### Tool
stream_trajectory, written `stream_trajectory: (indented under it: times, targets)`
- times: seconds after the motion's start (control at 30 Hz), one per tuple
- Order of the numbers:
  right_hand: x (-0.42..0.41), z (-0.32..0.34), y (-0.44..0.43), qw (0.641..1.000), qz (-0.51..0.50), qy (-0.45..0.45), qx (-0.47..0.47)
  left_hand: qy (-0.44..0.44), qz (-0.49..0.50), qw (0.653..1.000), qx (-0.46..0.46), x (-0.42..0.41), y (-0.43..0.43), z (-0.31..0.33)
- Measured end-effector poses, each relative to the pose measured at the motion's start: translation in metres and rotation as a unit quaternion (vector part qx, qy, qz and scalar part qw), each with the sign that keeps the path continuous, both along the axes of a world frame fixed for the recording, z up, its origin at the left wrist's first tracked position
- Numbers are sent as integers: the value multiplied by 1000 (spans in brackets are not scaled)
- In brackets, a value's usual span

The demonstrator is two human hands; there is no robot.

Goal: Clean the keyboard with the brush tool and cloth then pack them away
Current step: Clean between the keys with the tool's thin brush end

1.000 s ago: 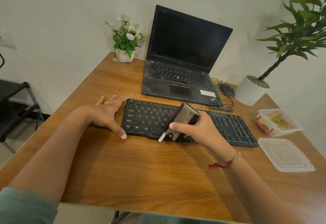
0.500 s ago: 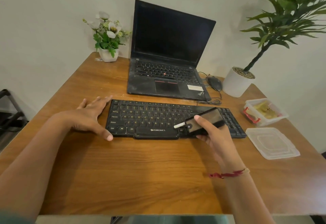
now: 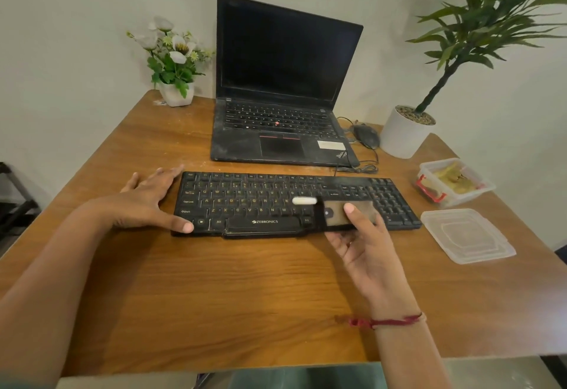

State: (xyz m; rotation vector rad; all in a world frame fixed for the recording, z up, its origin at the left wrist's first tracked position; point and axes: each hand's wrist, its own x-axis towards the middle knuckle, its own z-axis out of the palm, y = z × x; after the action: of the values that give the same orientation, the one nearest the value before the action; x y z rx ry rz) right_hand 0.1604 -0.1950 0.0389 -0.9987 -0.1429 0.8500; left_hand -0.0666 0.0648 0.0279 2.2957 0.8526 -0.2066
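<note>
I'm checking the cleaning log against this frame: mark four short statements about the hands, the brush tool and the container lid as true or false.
1. The right hand holds the dark rectangular brush tool over the black keyboard. True.
2. The left hand is lifted clear of that keyboard. False: it rests at its left end, thumb at the front corner.
3. The clear plastic lid covers the clear plastic container. False: it lies on the wooden table beside the open container.
4. The black laptop's screen is dark. True.
</note>
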Motion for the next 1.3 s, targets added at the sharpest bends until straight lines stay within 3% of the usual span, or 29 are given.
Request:
stream_trajectory:
  times: [0.07,0.13,0.3,0.4,0.47,0.6,0.7,0.77,0.8,0.9,0.97,1.03,1.3]
  targets:
    - [0,-2,-2,990,17,115,81,-5,7,1000,-4,1,0,0]
    - [-3,-3,-2,979,2,172,114,-6,18,1000,-9,1,-1,0]
    - [-12,-4,0,980,22,176,91,-35,22,999,-17,-2,2,-3]
    - [-15,-8,2,1000,-1,8,5,-46,26,998,-18,0,2,-5]
    - [-17,-11,3,988,-28,-141,-48,-47,25,999,-13,0,3,-6]
    - [-27,-16,4,892,-76,-432,-112,-43,23,999,-1,1,5,-8]
    - [-34,-17,6,844,-109,-518,-89,-39,20,999,3,1,4,-10]
    - [-37,-20,7,849,-113,-511,-71,-38,21,999,2,1,5,-11]
    - [-38,-20,9,869,-97,-481,-67,-37,21,999,3,1,6,-11]
    - [-39,-13,12,958,-25,-284,-40,-35,19,999,13,1,8,-12]
    - [-37,-6,12,984,15,-179,-13,-34,17,999,14,1,9,-13]
    - [-35,-4,12,991,36,-131,11,-34,17,999,16,1,8,-12]
    - [-40,-12,16,970,11,-237,-51,-40,23,999,13,1,6,-10]
